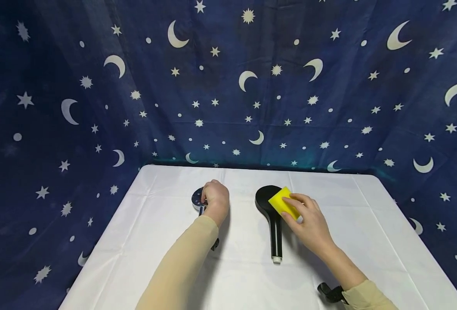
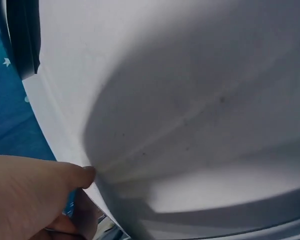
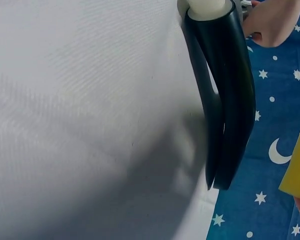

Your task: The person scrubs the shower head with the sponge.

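A small chrome hand shower lies toward the left of the white table, its round spray face upward. My left hand pinches it at the neck and hides most of its handle; chrome also shows below the fingers in the left wrist view. Nearer the middle lies a larger black hand shower, with a white threaded end pointing toward me. My right hand holds a yellow sponge between thumb and fingers. In the head view the sponge overlaps the right edge of the black shower's head.
The white cloth-covered table ends at a dark blue curtain with moons and stars, which also hangs at both sides. A black wrist-camera mount sits at my right wrist, and another shows beneath the left forearm.
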Demonstrator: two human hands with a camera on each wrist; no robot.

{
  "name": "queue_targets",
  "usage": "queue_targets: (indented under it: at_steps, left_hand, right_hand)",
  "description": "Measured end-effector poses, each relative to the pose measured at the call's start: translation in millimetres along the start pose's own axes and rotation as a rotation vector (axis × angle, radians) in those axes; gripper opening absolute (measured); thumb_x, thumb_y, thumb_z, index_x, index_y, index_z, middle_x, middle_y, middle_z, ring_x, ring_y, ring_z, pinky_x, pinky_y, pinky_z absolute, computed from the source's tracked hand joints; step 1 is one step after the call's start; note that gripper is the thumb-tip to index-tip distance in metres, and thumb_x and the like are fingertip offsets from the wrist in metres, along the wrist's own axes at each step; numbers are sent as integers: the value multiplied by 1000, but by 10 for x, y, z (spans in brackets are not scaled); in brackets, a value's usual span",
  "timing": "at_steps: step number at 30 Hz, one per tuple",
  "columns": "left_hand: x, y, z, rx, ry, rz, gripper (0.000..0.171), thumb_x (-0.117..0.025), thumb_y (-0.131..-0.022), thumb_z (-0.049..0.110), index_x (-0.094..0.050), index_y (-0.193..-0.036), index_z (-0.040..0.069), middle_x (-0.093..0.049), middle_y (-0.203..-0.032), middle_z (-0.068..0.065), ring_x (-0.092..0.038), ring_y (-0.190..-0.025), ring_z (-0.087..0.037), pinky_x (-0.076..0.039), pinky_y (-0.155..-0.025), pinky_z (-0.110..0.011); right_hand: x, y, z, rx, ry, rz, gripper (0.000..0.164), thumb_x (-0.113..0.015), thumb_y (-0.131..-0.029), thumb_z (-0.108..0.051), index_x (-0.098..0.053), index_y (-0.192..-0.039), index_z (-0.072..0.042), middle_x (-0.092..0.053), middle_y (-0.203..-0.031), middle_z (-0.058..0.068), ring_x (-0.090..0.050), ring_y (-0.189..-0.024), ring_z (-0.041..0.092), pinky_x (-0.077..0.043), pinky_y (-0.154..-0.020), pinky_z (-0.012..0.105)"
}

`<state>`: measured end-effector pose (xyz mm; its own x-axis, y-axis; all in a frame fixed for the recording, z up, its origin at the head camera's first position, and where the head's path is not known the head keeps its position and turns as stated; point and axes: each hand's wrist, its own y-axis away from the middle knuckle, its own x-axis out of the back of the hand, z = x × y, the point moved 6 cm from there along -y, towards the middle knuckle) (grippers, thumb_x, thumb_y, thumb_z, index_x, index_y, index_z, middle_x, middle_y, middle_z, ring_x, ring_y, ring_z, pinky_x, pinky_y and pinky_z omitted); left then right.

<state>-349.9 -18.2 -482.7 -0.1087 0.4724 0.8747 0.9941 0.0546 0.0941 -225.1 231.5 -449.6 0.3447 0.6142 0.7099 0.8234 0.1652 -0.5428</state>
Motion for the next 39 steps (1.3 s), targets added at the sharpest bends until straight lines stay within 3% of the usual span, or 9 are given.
queue_targets:
  at_steps: [4, 6, 9, 14, 20, 24, 29, 32, 39]
  left_hand:
    - [-28, 25, -18, -20, 75, -17, 29, -61, -102, 24, -72, -122, 6, -57, -104, -22, -57, -85, -31, -57, -55, -35]
    - [-3, 47, -45, -34, 130, -4, 46, -53, -105, 43, -72, -122, 4, -57, -108, -21, -57, -90, -31, -57, -60, -35]
    - [134, 114, -121, -62, 263, 103, 71, -46, -101, 65, -71, -119, 1, -58, -108, -17, -57, -94, -29, -57, -66, -38]
    - [491, 372, -230, -161, 449, 346, 61, -57, -98, 59, -66, -117, 2, -58, -105, -12, -61, -91, -28, -57, -66, -42]
    - [763, 893, 89, -306, 500, 516, 53, -66, -94, 56, -63, -112, 5, -59, -97, -8, -61, -81, -24, -53, -52, -37]
    - [725, 1150, 474, -334, 470, 450, 67, -65, -90, 67, -66, -109, 3, -60, -89, -6, -61, -71, -19, -51, -47, -31]
    - [531, 1228, 902, -302, 471, 161, 79, -57, -82, 84, -72, -89, 7, -60, -73, -1, -59, -58, -15, -47, -46, -29]
    - [444, 1214, 1022, -257, 502, 49, 82, -59, -78, 87, -72, -94, 8, -63, -78, -1, -60, -62, -14, -49, -50, -29]
    - [435, 1183, 1122, -243, 576, 50, 92, -75, -74, 76, -61, -129, 3, -66, -99, -8, -67, -73, -16, -56, -59, -31]
  right_hand:
    - [53, -11, 20, -7, 7, 20, 41, -80, -90, -16, -70, -129, -11, -58, -136, 12, -51, -121, 34, -50, -87, 52]
    - [86, -20, 31, -14, 6, 27, 41, -80, -90, -16, -70, -129, -9, -58, -136, 12, -51, -122, 35, -50, -87, 52]
    - [154, -29, 47, -32, 3, 43, 42, -80, -89, -15, -70, -129, -8, -58, -136, 13, -50, -123, 36, -50, -88, 53]
    - [269, -39, 102, -67, 8, 60, 42, -80, -89, -14, -70, -129, -8, -57, -136, 13, -50, -122, 36, -48, -88, 54]
    - [383, -24, 187, -85, 9, 90, 42, -81, -88, -13, -70, -128, -9, -58, -135, 14, -51, -121, 39, -44, -89, 55]
    - [398, -1, 226, -84, 9, 102, 41, -81, -88, -12, -70, -127, -8, -58, -134, 15, -51, -119, 39, -43, -89, 54]
    - [381, 81, 329, -112, 41, 73, 41, -80, -89, -15, -70, -128, -7, -57, -135, 16, -51, -119, 39, -45, -88, 55]
    - [366, 135, 379, -124, 48, 60, 40, -79, -90, -17, -69, -128, -6, -57, -135, 16, -51, -119, 39, -46, -89, 56]
    - [411, 210, 447, -126, 58, 81, 40, -80, -89, -16, -70, -127, -7, -57, -134, 15, -50, -119, 39, -45, -89, 56]
